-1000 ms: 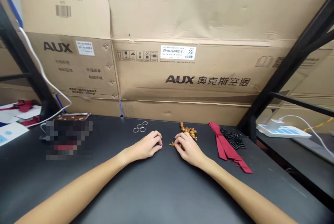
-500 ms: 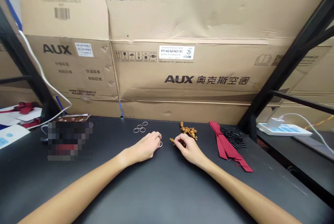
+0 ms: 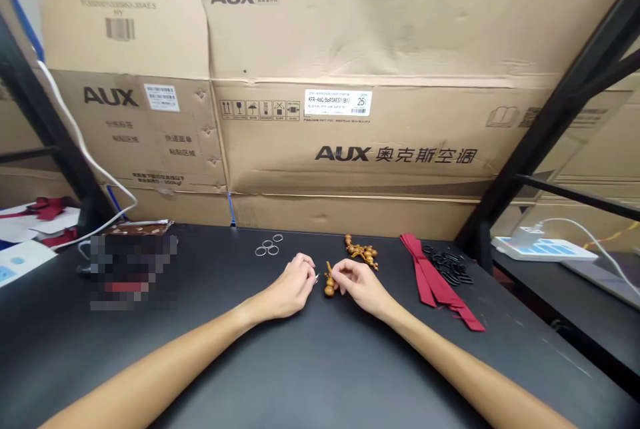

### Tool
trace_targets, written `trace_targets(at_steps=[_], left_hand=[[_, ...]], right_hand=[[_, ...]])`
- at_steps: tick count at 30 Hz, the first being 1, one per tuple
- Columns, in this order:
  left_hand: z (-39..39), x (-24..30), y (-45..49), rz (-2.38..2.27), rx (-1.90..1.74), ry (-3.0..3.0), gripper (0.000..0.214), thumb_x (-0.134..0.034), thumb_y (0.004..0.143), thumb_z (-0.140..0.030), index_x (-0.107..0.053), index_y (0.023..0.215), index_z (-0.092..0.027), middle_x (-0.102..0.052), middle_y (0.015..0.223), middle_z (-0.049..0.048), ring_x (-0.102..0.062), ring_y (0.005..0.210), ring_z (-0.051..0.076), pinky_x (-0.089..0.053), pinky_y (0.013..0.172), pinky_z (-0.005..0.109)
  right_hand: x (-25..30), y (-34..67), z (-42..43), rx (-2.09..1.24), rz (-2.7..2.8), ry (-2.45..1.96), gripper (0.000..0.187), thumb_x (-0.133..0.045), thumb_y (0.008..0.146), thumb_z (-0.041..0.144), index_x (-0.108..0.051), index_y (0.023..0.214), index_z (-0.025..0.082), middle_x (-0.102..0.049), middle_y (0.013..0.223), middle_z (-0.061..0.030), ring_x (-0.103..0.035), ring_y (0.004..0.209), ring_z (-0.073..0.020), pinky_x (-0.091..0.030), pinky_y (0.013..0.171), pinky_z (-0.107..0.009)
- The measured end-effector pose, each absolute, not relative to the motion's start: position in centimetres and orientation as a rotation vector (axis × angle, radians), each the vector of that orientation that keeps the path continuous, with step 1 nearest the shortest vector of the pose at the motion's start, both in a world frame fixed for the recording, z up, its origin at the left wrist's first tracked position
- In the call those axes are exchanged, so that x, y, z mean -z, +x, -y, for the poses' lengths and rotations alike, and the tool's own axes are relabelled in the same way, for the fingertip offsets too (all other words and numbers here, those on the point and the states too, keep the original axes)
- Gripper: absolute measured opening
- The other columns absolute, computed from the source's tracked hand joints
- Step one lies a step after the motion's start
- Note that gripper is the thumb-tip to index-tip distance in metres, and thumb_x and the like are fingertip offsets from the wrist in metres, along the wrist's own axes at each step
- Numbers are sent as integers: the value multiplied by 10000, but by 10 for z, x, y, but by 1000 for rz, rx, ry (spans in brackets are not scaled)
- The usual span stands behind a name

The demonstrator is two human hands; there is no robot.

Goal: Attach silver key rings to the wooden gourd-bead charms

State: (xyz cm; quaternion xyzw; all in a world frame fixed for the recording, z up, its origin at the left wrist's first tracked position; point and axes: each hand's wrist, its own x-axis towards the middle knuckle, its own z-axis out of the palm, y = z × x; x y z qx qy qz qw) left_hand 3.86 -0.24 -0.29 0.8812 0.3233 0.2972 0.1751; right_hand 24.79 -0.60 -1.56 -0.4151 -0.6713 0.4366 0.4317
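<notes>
My right hand (image 3: 357, 284) pinches the top of a small brown wooden gourd charm (image 3: 329, 284), which hangs just above the black table (image 3: 310, 376). My left hand (image 3: 293, 286) is closed beside it, pinching a small metal ring (image 3: 317, 276) at its fingertips, a finger's width from the gourd. Behind the right hand lies a little heap of the same wooden gourd charms (image 3: 363, 251). Several loose metal rings (image 3: 267, 246) lie behind the left hand.
Red ribbons (image 3: 435, 279) and a pile of black rings (image 3: 450, 266) lie at the right. A blurred patch (image 3: 131, 268) covers things at the left. Large cardboard boxes (image 3: 350, 102) wall off the back. Black rack posts (image 3: 550, 116) stand on both sides.
My right hand has lifted one gourd charm off the table and brought it left toward my left hand. My left hand has risen slightly, holding its ring near the gourd.
</notes>
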Motion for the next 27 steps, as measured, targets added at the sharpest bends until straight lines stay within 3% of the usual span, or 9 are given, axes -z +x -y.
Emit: trace_targets(at_steps=[12,27], left_hand=[[6,3,48,-902,-885,2358,200,-357,964,-236,-445,792,-187,-482,1025,74,-505,942,182,-428,900,355],[10,-2,47,-782,-879,2419,225,-328,980,-227,-454,798,-189,-488,1013,78,-477,916,180,-429,885,345]], right_hand=[[15,242,10,-1189,1655,-970,364,-620,806,523,-591,769,162,-638,656,-21,-576,578,-131,-457,562,-263],[12,239,12,-1112,1678,-1060,421,-598,782,588,-570,735,170,-597,612,2,-538,528,-117,-425,516,-247]])
